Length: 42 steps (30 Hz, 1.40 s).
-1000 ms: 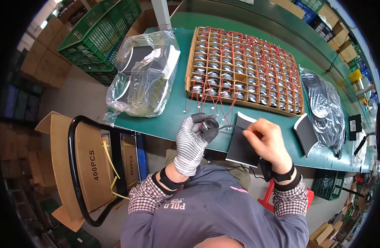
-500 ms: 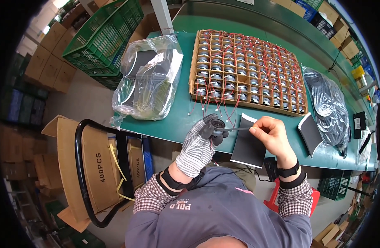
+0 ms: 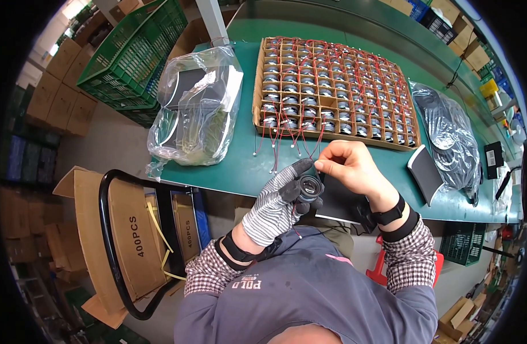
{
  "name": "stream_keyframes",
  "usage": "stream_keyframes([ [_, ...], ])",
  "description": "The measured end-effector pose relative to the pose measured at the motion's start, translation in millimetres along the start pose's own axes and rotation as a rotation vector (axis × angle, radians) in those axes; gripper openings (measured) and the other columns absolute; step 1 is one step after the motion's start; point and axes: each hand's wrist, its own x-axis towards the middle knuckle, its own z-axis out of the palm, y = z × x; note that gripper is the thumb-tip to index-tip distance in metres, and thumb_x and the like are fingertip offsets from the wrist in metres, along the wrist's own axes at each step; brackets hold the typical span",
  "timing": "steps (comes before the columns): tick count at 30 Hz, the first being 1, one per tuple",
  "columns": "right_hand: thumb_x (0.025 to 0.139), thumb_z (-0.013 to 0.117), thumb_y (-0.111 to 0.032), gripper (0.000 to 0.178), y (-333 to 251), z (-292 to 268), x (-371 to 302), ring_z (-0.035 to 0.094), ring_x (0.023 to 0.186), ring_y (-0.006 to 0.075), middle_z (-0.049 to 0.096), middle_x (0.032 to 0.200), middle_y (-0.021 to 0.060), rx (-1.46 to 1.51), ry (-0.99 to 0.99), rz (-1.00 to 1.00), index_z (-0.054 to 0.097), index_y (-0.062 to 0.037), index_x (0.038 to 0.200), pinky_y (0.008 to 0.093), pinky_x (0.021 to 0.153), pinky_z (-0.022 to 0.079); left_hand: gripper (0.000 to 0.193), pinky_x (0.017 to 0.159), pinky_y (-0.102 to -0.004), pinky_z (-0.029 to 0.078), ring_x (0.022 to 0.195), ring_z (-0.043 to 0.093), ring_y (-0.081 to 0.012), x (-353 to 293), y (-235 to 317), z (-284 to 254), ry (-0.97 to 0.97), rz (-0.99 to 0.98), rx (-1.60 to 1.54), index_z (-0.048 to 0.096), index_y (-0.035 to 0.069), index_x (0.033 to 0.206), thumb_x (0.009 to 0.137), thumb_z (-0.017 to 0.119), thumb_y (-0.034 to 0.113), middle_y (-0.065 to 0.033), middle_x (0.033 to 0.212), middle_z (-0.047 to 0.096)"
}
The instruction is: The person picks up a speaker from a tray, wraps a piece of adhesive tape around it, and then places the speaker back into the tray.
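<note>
My left hand (image 3: 270, 213), in a striped glove with dark grey fingertips, holds a small round black speaker (image 3: 311, 186) by its rim, its cone side up. Red and black leads hang from it below the glove. My bare right hand (image 3: 350, 169) is closed in a pinch just above the speaker's upper edge. A thin dark strip (image 3: 319, 171) shows at its fingertips, mostly hidden by the fingers. Beneath the right hand a black sheet (image 3: 339, 205) with a pale edge lies at the table's front, partly covered by hand and wrist.
A divided cardboard box (image 3: 256, 103) of wired speakers stands on the green table (image 3: 246, 178). To its left lies a clear plastic bag (image 3: 189, 109) with black sheets. At right are a curved black sheet (image 3: 425, 175) and bagged black parts (image 3: 447, 132). A black-framed chair (image 3: 106, 241) holds cartons.
My right hand has moved left, close over the speaker; the strip earlier stretched rightward from the speaker to its fingers. The speaker has tilted, its face more toward me.
</note>
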Motion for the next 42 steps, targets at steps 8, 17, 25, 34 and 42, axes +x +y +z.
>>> stream_keyframes([
  [8,0.079,0.070,-0.011,0.014,-4.4,19.1,7.8,0.047,0.061,0.0033,0.054,0.066,-0.0033,0.169,-0.137,-0.002,0.061,0.0004,0.075,0.0200,0.053,0.038,0.066,0.053,-0.0175,0.045,0.073,0.061,-0.0111,-1.6,0.4,-5.3,-0.052,0.086,0.297,0.035,0.003,0.133,0.083,0.061,0.036,-0.0048,0.092,0.060],
  [17,0.080,0.069,-0.014,0.014,-2.1,17.8,5.8,0.047,0.061,0.0023,0.056,0.067,-0.0035,0.297,-0.195,0.092,0.062,-0.0019,0.077,0.0193,0.053,0.038,0.064,0.055,-0.0173,0.046,0.073,0.059,-0.0065,-1.3,-2.6,-10.4,-0.015,-0.099,-0.037,0.038,0.004,0.131,0.081,0.065,0.033,-0.0029,0.089,0.059],
  [25,0.083,0.067,-0.018,0.017,-1.6,18.7,-10.1,0.043,0.063,0.0017,0.053,0.069,-0.0051,0.472,-0.100,0.011,0.060,-0.0030,0.081,0.0194,0.052,0.034,0.081,0.070,-0.0258,0.053,0.079,0.060,-0.0144,3.5,-12.2,-5.1,0.140,0.348,0.079,0.036,0.002,0.131,0.066,0.080,0.021,-0.0100,0.094,0.059],
  [34,0.082,0.068,-0.019,0.019,-11.3,18.5,-13.8,0.041,0.057,0.0010,0.052,0.063,-0.0057,0.281,-0.134,0.188,0.061,-0.0026,0.077,0.0185,0.049,0.031,0.077,0.072,-0.0312,0.050,0.078,0.059,-0.0210,0.3,-12.7,-8.9,0.388,0.652,0.984,0.042,0.001,0.128,0.065,0.080,0.021,-0.0099,0.091,0.058],
  [42,0.081,0.067,-0.015,0.016,-14.2,21.1,-15.2,0.041,0.055,0.0008,0.053,0.063,-0.0056,0.381,-0.143,0.284,0.061,-0.0018,0.075,0.0183,0.048,0.030,0.072,0.069,-0.0348,0.048,0.076,0.057,-0.0250,-1.6,-6.2,-7.8,0.424,0.711,1.143,0.044,0.001,0.126,0.066,0.078,0.020,-0.0120,0.089,0.056],
])
